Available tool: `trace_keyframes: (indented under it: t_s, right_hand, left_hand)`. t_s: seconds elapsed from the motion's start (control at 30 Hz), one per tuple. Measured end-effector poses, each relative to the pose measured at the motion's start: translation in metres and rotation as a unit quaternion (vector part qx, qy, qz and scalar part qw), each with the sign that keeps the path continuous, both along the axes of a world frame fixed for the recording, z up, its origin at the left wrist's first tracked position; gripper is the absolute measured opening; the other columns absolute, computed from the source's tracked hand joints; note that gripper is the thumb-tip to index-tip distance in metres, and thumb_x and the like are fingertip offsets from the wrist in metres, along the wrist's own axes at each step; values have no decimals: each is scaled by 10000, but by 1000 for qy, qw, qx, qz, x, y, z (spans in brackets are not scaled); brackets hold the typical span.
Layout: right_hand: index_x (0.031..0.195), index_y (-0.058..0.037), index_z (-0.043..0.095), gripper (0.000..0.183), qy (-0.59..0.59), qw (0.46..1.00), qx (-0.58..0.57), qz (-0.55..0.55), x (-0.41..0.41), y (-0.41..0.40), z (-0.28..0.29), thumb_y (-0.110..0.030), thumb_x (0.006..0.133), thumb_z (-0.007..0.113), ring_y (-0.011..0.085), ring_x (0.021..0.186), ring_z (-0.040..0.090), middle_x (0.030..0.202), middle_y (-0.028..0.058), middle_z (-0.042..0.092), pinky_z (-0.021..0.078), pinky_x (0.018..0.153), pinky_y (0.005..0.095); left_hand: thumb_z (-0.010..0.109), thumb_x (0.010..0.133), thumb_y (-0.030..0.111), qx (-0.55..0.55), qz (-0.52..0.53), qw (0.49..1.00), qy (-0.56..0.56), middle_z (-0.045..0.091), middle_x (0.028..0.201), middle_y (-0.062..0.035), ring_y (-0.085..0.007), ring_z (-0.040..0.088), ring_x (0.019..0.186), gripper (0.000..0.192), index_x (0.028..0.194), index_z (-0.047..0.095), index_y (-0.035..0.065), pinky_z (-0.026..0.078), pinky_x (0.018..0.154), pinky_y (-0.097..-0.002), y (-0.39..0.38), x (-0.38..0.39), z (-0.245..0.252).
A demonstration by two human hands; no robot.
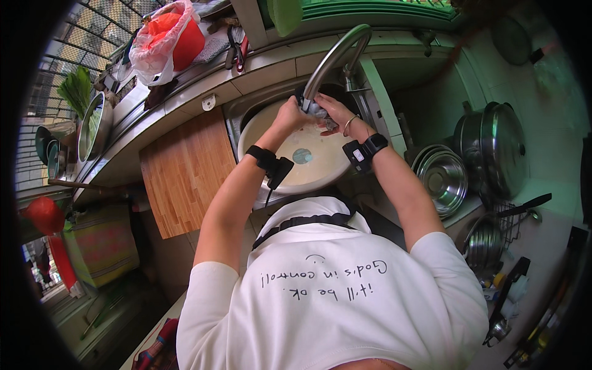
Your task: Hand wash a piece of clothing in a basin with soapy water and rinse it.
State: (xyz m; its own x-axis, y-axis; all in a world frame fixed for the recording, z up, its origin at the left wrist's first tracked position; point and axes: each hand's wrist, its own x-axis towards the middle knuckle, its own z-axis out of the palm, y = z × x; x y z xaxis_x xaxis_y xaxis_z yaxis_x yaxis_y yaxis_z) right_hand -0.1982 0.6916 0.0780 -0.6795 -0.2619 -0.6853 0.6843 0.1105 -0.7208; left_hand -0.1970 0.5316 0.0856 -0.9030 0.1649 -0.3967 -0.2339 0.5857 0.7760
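Note:
My left hand (292,114) and my right hand (337,112) grip a wet, crumpled grey-white cloth (318,111) between them. Right at the cloth is the mouth of a curved metal faucet (319,76), which hides part of it. Below my hands sits a large pale basin (319,184), set in a stainless steel sink (235,118). A round greenish sticker or mark (302,156) shows inside the basin, through what looks like cloudy water. Parts of my fingers are hidden behind the cloth and faucet.
A wooden board (189,171) adjoins the sink on the left. Steel bowls (439,180) and a big lidded pot (502,148) stand at the right. On the window ledge are a red container with a plastic bag (185,46), red-handled scissors (241,55) and a metal bowl of greens (95,125).

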Motion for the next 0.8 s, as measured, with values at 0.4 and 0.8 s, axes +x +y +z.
trace_keyframes:
  t_s: [0.4, 0.8]
  right_hand:
    - [892, -49, 585, 279, 432, 887, 157, -39, 20, -39, -13, -203, 684, 690, 261, 683, 564, 751, 110, 574, 465, 691, 352]
    - [976, -18, 549, 504, 212, 932, 266, -126, -21, -25, -37, -492, 832, 458, 345, 840, 586, 911, 185, 606, 448, 707, 417]
  left_hand:
    - [403, 817, 598, 566, 232, 743, -272, 584, 991, -122, -293, 560, 908, 537, 1001, 560, 118, 441, 825, -453, -9, -9, -29]
    - [485, 873, 362, 455, 186, 838, -235, 575, 853, -49, -163, 556, 689, 284, 1040, 488, 132, 476, 561, -321, 19, 13, -19]
